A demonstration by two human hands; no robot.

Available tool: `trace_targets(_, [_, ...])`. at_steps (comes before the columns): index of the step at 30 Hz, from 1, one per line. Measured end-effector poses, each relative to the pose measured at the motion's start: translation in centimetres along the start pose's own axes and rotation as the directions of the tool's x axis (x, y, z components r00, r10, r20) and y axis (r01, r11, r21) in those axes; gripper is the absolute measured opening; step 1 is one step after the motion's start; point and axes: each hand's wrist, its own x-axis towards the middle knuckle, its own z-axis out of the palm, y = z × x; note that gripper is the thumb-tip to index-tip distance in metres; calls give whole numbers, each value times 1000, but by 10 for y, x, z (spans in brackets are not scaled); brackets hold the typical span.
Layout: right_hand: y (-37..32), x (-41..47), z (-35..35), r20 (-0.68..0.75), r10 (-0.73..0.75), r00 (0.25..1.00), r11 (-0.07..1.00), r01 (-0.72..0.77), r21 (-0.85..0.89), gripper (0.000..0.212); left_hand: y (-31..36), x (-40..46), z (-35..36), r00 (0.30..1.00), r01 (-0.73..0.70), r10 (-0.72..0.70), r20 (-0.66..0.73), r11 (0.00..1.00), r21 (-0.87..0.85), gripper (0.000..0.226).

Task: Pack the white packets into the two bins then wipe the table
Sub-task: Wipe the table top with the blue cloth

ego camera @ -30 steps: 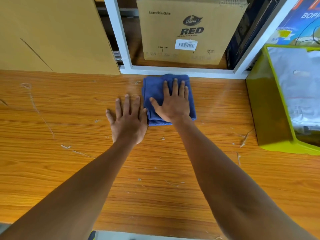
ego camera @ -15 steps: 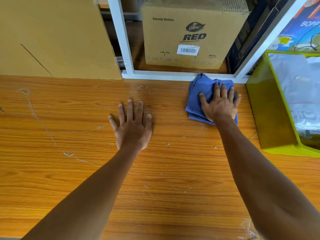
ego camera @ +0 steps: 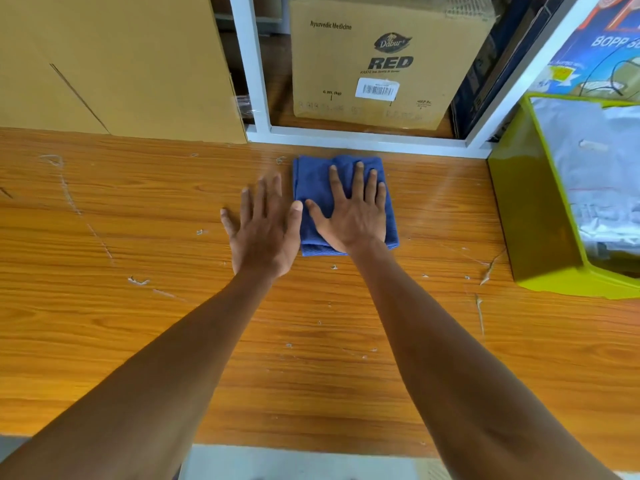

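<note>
Head view: looks down at two bare arms over a wooden tabletop [ego camera: 138, 341].
Right hand [ego camera: 349, 216]: lies flat on a folded blue cloth [ego camera: 311, 188], fingers straight and spread, pressing down. It does not curl round the cloth.
Left hand [ego camera: 265, 230]: lies flat on the bare wood just beside the cloth, fingers straight, holding nothing. Its thumb touches the cloth's left edge.
Cloth: sits near the back of the tabletop, close to the white frame [ego camera: 363, 140] of a shelf.
Packets: white packets [ego camera: 588, 168] lie inside the yellow-green bin [ego camera: 526, 220] on the right. I see only this one bin. No packets lie on the wood.
Behind: a brown box [ego camera: 381, 60] with "RED" on it stands in the shelf, and a big plain box [ego camera: 121, 64] stands on the left.
Step now: this looks like the wiping part, with the packing likely done.
How to wipe well: keep the palm flat and push down evenly, so the cloth stays folded and does not bunch up.
Spots: little white specks [ego camera: 138, 281] and scratches show on the left and the near side, so I think those places need long, slow strokes.
Watch out: move the left hand away before the cloth bumps it.
</note>
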Motion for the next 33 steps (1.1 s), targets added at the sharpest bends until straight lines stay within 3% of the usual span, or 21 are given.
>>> trace_targets(1, [-1, -11, 2, -7, -3, 1000, 1000, 3, 10, 95, 0, -4, -2, 998, -53, 53, -31, 999, -6, 70])
trace_targets(3, [-1, -32, 5, -35, -3, 999, 999, 5, 50, 89, 2, -13, -3, 954, -292, 295, -46, 955, 50, 69])
trace_targets(5, [1, -50, 5, -75, -14, 997, 997, 19, 68, 84, 5, -21, 0, 835, -548, 550, 29, 824, 146, 66])
trace_targets(6, [3, -61, 3, -79, -15, 997, 997, 21, 75, 83, 7, -28, 0, 801, -598, 593, 81, 787, 150, 66])
trace_targets(14, [31, -140, -15, -40, -170, 985, 941, 174, 290, 53, 15, -103, -5, 828, -524, 455, 329, 837, 161, 83])
trace_targets(19, [63, -196, -22, 142, -315, 938, 933, 280, 225, 54, 17, -130, -24, 771, -572, 385, 507, 769, 285, 111])
trace_targets(24, [72, -237, -43, 306, -366, 879, 924, 306, 227, 75, 10, -183, -30, 731, -624, 432, 528, 736, 262, 124])
trace_targets(30, [65, -297, -38, 389, -386, 837, 915, 400, 46, 144, -7, -234, -38, 662, -706, 481, 576, 657, 263, 130])
trace_targets(33, [64, -325, -26, 361, -380, 852, 907, 419, -34, 136, -17, -251, -40, 653, -740, 524, 547, 595, 314, 117])
